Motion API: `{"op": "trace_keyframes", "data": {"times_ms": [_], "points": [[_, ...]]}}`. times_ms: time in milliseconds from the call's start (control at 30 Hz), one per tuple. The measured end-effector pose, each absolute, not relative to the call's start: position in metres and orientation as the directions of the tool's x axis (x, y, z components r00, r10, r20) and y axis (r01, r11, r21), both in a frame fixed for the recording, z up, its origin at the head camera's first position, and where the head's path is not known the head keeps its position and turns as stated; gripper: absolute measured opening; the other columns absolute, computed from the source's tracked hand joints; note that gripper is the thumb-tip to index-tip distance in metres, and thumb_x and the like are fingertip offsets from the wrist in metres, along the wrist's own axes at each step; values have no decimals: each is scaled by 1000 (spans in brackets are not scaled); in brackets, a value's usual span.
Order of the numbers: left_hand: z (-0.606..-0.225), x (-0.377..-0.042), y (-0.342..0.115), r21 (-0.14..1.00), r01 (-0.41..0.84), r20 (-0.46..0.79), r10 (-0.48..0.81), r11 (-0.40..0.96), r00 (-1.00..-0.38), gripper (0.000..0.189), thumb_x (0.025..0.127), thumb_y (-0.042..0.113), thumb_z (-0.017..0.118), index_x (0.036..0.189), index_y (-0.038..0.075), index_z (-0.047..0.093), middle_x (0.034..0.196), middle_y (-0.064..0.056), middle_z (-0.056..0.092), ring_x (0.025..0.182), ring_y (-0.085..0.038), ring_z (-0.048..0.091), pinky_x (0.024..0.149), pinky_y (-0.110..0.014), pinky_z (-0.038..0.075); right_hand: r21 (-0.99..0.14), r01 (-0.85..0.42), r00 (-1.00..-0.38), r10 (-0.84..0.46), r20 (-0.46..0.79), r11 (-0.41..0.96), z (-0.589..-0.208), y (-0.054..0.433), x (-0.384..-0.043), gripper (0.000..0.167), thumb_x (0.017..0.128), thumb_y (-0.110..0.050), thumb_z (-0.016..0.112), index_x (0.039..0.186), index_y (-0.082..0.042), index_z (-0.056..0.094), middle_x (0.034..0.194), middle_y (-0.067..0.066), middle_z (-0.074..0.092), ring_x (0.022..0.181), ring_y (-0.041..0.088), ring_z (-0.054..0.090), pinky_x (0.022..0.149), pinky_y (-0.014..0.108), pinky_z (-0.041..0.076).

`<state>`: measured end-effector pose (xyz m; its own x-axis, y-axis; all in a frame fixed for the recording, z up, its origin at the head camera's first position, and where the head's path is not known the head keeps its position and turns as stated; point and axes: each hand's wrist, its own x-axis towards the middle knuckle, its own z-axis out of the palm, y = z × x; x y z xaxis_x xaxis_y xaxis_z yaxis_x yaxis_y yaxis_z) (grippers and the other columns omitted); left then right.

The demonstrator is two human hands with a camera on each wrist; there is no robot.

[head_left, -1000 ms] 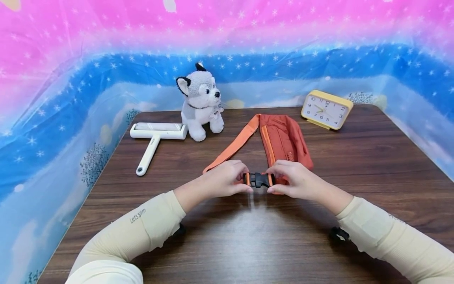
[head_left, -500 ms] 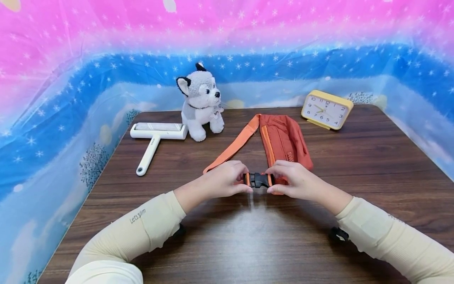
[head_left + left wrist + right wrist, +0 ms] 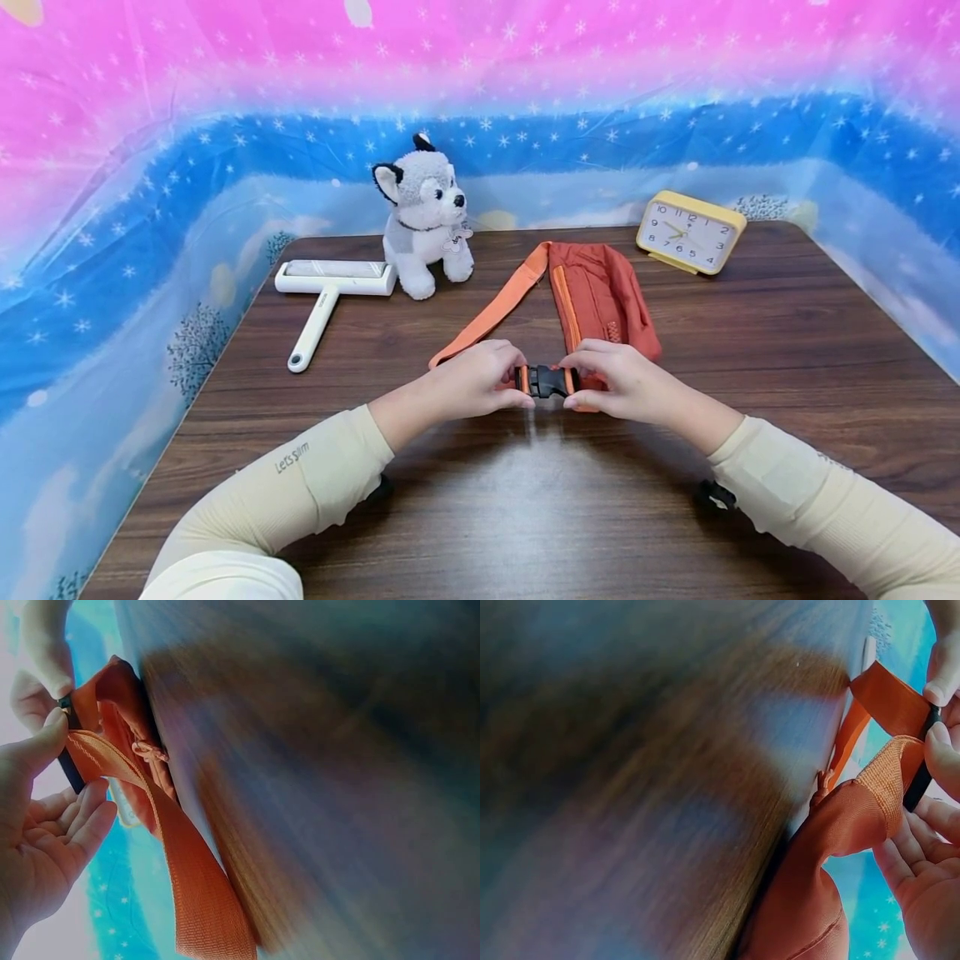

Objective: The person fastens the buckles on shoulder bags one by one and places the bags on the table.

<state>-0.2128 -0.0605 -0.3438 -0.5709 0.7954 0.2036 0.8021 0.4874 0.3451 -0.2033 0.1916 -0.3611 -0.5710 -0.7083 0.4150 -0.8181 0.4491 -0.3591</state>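
A black side-release buckle [image 3: 549,382] lies between my two hands, its halves lined up end to end and meeting. My left hand [image 3: 480,379] pinches the left half, where an orange strap [image 3: 199,877] loops through. The right half is pinched between thumb and fingers of my right hand [image 3: 626,382]. That half joins the rust-red waist bag [image 3: 600,292], which rests on the table just beyond the right hand. In the right wrist view, the bag's webbing [image 3: 889,780] runs up to the black buckle edge. Fingers partly cover both buckle ends.
A white lint roller [image 3: 322,308] lies at the left, beside a grey-and-white plush husky [image 3: 423,221]. Toward the back right stands a yellow alarm clock [image 3: 690,233]. The wooden table [image 3: 525,517] is bordered at the back and left by a printed pink and blue cloth [image 3: 525,133].
My right hand has shifted very slightly left with its buckle half. The left hand keeps its grip in nearly the same place, and the bag stays put.
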Motion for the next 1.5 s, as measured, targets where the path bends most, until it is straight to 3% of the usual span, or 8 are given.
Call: {"op": "trace_keyframes", "data": {"times_ms": [533, 1000, 1500], "points": [[-345, -213, -58, 320, 813, 221, 796, 487, -564, 42, 82, 32, 73, 101, -2, 59, 86, -4, 54, 73, -13, 47, 63, -22, 42, -350, -815, -576, -709, 406, 461, -360, 192, -205, 38, 78, -23, 78, 107, -4, 65, 89, -1, 55, 69, 10, 49, 58, 24, 41], [-346, -213, -57, 291, 827, 252, 795, 482, -552, 41, 82, 32, 73, 101, -2, 60, 86, -5, 55, 73, -13, 47, 63, -25, 42, -330, -821, -569, -717, 402, 466, -359, 191, -204, 36, 80, -21, 76, 108, -2, 64, 97, 2, 58, 74, 10, 50, 65, 27, 45], [-347, -213, -56, 322, 813, 238, 790, 484, -565, 44, 83, 32, 72, 105, -4, 60, 86, -5, 55, 73, -13, 47, 64, -24, 42, -341, -813, -578, -718, 387, 471, -359, 190, -205, 36, 80, -22, 76, 108, -2, 64, 98, 1, 58, 75, 10, 51, 66, 27, 45]]}}
